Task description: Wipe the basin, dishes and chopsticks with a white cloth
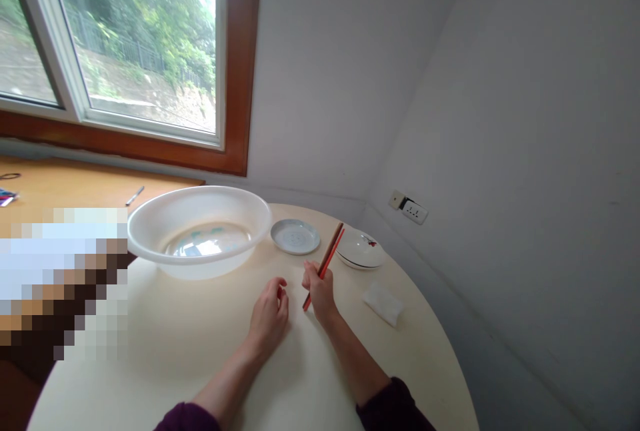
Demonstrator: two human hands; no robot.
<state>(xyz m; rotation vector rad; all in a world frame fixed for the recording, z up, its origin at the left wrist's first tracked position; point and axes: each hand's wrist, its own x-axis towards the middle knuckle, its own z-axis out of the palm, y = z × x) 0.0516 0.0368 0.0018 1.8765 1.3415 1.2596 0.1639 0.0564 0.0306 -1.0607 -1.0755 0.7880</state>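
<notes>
My right hand (319,291) is closed around a pair of red-brown chopsticks (327,259), held slanted with their tips pointing up and to the right, over the round cream table (200,364). My left hand (270,314) rests on the table just left of it, fingers loosely curled, thumb and fingertips close together with nothing visible in them. A large white plastic basin (200,228) with a little water stands beyond my left hand. A small pale blue plate (295,236) lies right of the basin. An upturned white dish (360,249) with a red mark sits right of the chopsticks.
A folded white cloth (383,302) lies near the table's right edge. A wooden sill or desk (65,188) with a pen and small items runs under the window at left. A wall socket (410,209) sits low on the right wall. A blurred patch covers the left.
</notes>
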